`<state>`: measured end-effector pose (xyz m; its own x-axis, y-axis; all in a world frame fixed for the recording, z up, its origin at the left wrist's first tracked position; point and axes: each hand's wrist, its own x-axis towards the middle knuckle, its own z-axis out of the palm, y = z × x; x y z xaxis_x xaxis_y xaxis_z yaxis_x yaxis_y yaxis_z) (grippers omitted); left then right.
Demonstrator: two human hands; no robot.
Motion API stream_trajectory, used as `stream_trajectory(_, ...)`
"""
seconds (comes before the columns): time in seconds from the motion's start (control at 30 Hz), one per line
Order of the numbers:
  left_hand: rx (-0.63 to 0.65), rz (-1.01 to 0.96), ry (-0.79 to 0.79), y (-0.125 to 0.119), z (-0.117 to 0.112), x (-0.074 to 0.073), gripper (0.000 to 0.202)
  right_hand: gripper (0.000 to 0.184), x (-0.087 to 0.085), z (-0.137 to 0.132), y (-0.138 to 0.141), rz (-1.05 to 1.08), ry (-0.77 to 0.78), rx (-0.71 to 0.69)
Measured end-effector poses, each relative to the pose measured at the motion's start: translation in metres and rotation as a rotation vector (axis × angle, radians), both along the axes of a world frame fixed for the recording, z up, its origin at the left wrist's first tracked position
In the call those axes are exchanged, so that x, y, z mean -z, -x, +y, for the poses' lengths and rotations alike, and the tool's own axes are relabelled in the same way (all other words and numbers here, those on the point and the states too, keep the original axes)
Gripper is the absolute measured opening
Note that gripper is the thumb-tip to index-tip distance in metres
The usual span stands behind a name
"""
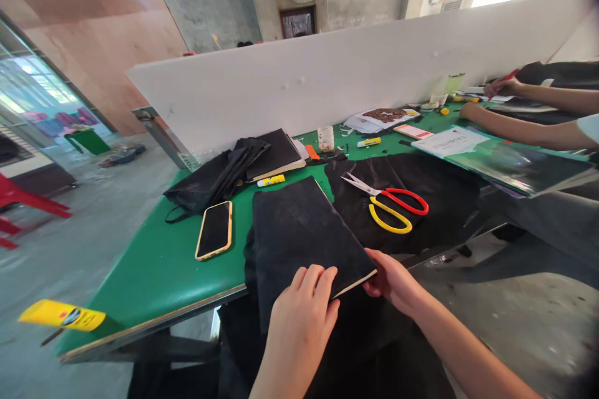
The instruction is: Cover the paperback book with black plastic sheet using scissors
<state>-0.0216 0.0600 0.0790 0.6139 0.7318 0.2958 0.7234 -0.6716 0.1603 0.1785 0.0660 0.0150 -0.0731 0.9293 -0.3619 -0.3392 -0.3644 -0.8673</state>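
A book covered in black cloth (304, 224) lies at the table's front edge, pale page edges showing along its right and near sides. My left hand (304, 318) is closed at its near edge, fingers bent on top of the cloth and thumb by the edge. At the right corner, my right hand (390, 280) pinches the book between thumb and fingers. More black cloth hangs below the table. Scissors (374, 193) with one red and one yellow handle lie partly open on black fabric (440, 181) to the right.
A phone (214, 230) and a yellow glue bottle (70, 316) are at left on the green table (173, 280). Behind lie a glue stick (271, 181), a black book (276, 153) and folded black cloth (210, 177). A white partition (350, 68) runs behind; a co-worker's arms (528, 118) are at right.
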Motion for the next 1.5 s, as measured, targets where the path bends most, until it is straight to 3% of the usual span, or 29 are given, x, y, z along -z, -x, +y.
stream_trajectory(0.1, -0.022, -0.059, 0.019, 0.005, 0.002, 0.002, 0.04, 0.041, -0.002, -0.001, 0.002, 0.111, 0.022, 0.031)
stream_trajectory(0.23, -0.018, -0.173, 0.065, 0.01, 0.006, 0.001, 0.036, 0.038, -0.008, -0.003, 0.004, 0.227, 0.002, 0.039)
stream_trajectory(0.53, -0.049, -0.324, 0.21, 0.024, 0.009, -0.003, 0.036, 0.035, -0.018, -0.007, 0.005, 0.25, -0.068, -0.03)
stream_trajectory(0.73, -0.036, -0.349, -0.015, 0.023, 0.01, 0.0, 0.033, 0.039, -0.019, -0.006, 0.007, 0.229, -0.044, -0.01)
stream_trajectory(0.9, -0.228, -0.349, -0.139, 0.01, 0.008, 0.004, 0.039, 0.042, -0.019, -0.009, 0.01, -0.054, -0.131, 0.019)
stream_trajectory(1.03, -0.263, -0.342, -0.105, 0.001, 0.008, 0.003, 0.032, 0.04, -0.016, -0.009, 0.013, -0.393, -0.14, -0.004)
stream_trajectory(1.13, -0.285, -0.387, -0.075, 0.002, 0.011, 0.001, 0.024, 0.041, -0.017, -0.008, 0.017, -0.371, -0.108, 0.029)
stream_trajectory(1.23, -0.38, -0.559, -0.074, 0.014, 0.017, -0.004, 0.013, 0.038, -0.022, -0.008, 0.021, -0.294, -0.096, 0.065)
stream_trajectory(1.37, -0.677, -0.994, -0.084, 0.044, 0.022, -0.011, 0.013, 0.037, -0.029, -0.006, 0.023, -0.215, -0.124, 0.127)
stream_trajectory(1.5, -0.87, -1.47, -0.089, 0.068, 0.02, 0.0, 0.022, 0.037, -0.031, 0.002, 0.015, -0.188, -0.12, 0.181)
